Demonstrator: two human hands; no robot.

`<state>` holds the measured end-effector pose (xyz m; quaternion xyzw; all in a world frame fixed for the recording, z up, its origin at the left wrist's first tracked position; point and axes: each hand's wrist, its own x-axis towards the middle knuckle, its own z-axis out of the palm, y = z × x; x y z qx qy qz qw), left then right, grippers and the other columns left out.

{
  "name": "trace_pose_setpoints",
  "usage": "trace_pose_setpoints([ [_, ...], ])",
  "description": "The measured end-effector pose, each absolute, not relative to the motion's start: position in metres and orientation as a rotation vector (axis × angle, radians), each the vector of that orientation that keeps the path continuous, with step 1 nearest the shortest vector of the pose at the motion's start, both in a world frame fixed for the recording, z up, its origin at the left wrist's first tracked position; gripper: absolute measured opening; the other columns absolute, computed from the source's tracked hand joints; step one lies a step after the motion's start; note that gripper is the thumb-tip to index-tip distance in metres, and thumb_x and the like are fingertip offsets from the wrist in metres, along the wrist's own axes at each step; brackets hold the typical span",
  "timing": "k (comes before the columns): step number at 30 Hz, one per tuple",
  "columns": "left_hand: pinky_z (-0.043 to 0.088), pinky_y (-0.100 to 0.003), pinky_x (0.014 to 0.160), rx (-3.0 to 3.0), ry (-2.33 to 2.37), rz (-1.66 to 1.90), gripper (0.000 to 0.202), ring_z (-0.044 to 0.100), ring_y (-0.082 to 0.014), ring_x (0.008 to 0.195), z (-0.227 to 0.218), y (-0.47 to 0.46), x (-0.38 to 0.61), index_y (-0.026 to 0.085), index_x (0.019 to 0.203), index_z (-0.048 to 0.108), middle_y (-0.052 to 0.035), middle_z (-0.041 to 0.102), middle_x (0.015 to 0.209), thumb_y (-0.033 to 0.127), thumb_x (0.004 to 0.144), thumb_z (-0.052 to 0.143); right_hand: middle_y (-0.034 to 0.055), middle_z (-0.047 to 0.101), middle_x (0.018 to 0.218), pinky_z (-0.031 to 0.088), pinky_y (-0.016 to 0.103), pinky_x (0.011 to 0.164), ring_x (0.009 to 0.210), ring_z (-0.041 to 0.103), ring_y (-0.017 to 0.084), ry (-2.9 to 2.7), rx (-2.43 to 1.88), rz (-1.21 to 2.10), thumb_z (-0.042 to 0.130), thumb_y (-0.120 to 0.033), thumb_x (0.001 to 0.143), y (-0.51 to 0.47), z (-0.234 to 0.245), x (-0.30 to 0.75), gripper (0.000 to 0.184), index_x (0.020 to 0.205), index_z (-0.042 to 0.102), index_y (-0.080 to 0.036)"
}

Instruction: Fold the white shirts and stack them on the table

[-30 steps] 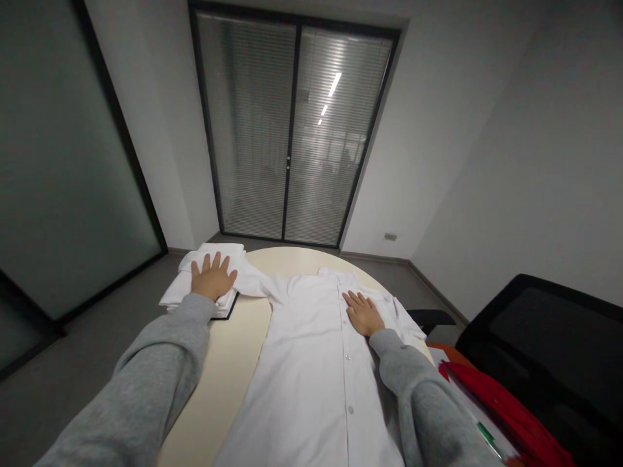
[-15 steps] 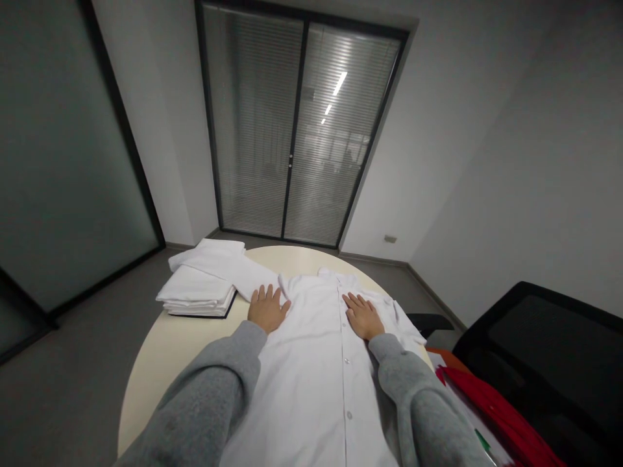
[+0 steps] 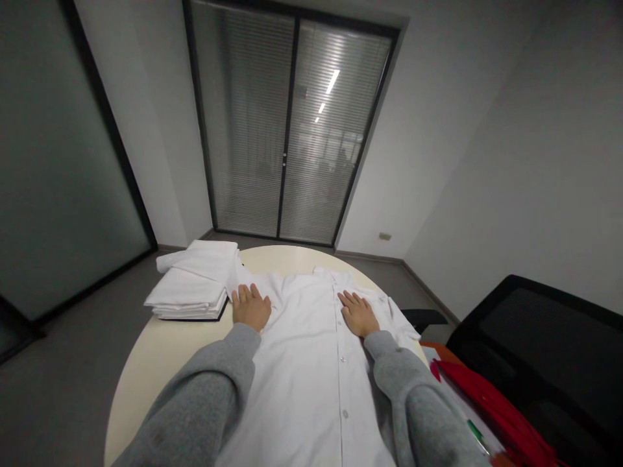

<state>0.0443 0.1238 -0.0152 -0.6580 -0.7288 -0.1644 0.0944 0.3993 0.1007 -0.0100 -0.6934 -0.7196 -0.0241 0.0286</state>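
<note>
A white button-up shirt [image 3: 302, 363] lies spread front side up on a round cream table [image 3: 141, 383], its collar toward the far edge. My left hand [image 3: 252, 307] rests flat with fingers apart on the shirt's left sleeve area, close to the folded stack. On the upper front, just right of the button line, my right hand [image 3: 359, 314] lies flat, fingers stretched out. Neither hand grips the cloth. The shirt's lower end runs out of view at the bottom.
A stack of folded white cloth [image 3: 189, 285] sits on a dark base at the table's left. On the right stand a black mesh chair [image 3: 549, 350] and red cloth [image 3: 491, 402] beside a green item [image 3: 474, 429]. Glass doors with blinds [image 3: 287, 130] are beyond.
My left hand has slid left along the sleeve toward the stack, and the sleeve lies flatter. My right hand stays at the same spot on the shirt. The view has shifted slightly.
</note>
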Motion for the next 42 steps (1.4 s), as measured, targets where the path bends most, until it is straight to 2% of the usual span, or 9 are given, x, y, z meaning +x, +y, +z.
trace_pose_setpoints([
  [5,0.030,-0.050,0.121,-2.283,-1.957,-0.525,0.062,0.041,-0.0343,0.147,-0.021,0.132,0.044,-0.002,0.153,0.040,-0.0271,0.050,0.152,0.021,0.096,0.042,-0.0018,0.031,0.168,0.017,0.047,0.123,0.154,0.025,0.024,-2.226,-2.138,-0.070,0.029,-0.033,0.101,0.101,-0.010,0.400,0.060,0.161,0.033,-0.032],
  [9,0.032,-0.039,0.121,-2.506,-1.842,-0.631,0.073,0.045,-0.0244,0.145,-0.019,0.136,0.043,-0.002,0.157,0.031,-0.0231,0.053,0.151,-0.001,0.084,0.039,-0.0018,0.030,0.168,0.017,0.046,0.123,0.154,0.025,0.024,-2.223,-2.140,-0.072,0.028,-0.033,0.101,0.100,-0.009,0.400,0.060,0.161,0.034,-0.031],
  [16,0.027,-0.044,0.126,-2.376,-1.765,-1.038,0.053,0.034,-0.0222,0.152,0.004,0.134,0.040,0.013,0.155,0.040,-0.0128,0.046,0.159,0.023,0.104,0.031,-0.0021,0.032,0.167,0.017,0.046,0.123,0.154,0.026,0.023,-2.223,-2.147,-0.058,0.029,-0.033,0.101,0.099,-0.006,0.398,0.059,0.160,0.034,-0.032],
  [20,0.016,-0.056,0.126,-2.059,-1.976,-0.850,0.055,0.022,-0.0314,0.156,0.003,0.130,0.037,0.010,0.153,0.043,-0.0182,0.035,0.165,0.025,0.100,0.040,-0.0028,0.032,0.167,0.016,0.046,0.124,0.154,0.026,0.024,-2.217,-2.152,-0.050,0.030,-0.032,0.101,0.099,-0.005,0.398,0.060,0.160,0.035,-0.032],
  [23,0.022,-0.058,0.123,-2.121,-2.063,-0.604,0.059,0.033,-0.0369,0.151,-0.008,0.129,0.037,0.005,0.152,0.046,-0.0254,0.041,0.159,0.034,0.100,0.042,-0.0026,0.032,0.167,0.017,0.047,0.124,0.154,0.026,0.024,-2.211,-2.153,-0.048,0.030,-0.032,0.101,0.099,-0.005,0.398,0.060,0.160,0.035,-0.031],
  [26,0.028,-0.055,0.120,-2.234,-2.021,-0.458,0.056,0.038,-0.0358,0.148,-0.016,0.131,0.037,0.009,0.149,0.051,-0.0237,0.046,0.157,0.039,0.102,0.039,-0.0027,0.032,0.167,0.017,0.046,0.124,0.154,0.026,0.024,-2.210,-2.147,-0.048,0.030,-0.032,0.101,0.099,-0.006,0.398,0.060,0.161,0.034,-0.032],
  [31,0.033,-0.049,0.118,-2.327,-1.946,-0.532,0.053,0.043,-0.0327,0.145,-0.014,0.136,0.037,0.008,0.149,0.050,-0.0212,0.051,0.154,0.032,0.103,0.039,-0.0030,0.031,0.167,0.016,0.046,0.124,0.154,0.025,0.024,-2.206,-2.139,-0.051,0.029,-0.032,0.101,0.098,-0.006,0.396,0.059,0.160,0.035,-0.031],
  [36,0.044,-0.035,0.110,-2.421,-1.980,-0.764,0.063,0.060,-0.0228,0.130,-0.003,0.137,0.034,0.013,0.154,0.044,-0.0161,0.065,0.140,0.003,0.092,0.037,-0.0021,0.031,0.167,0.017,0.047,0.124,0.154,0.026,0.024,-2.210,-2.141,-0.043,0.030,-0.032,0.101,0.099,-0.005,0.396,0.060,0.161,0.034,-0.031],
  [42,0.047,-0.040,0.109,-2.122,-2.112,-1.040,0.067,0.056,-0.0275,0.135,0.005,0.142,0.019,0.012,0.156,0.039,-0.0186,0.061,0.143,0.002,0.090,0.037,-0.0028,0.032,0.167,0.016,0.047,0.124,0.154,0.026,0.024,-2.200,-2.130,-0.037,0.030,-0.032,0.101,0.099,-0.007,0.398,0.059,0.160,0.035,-0.031],
])
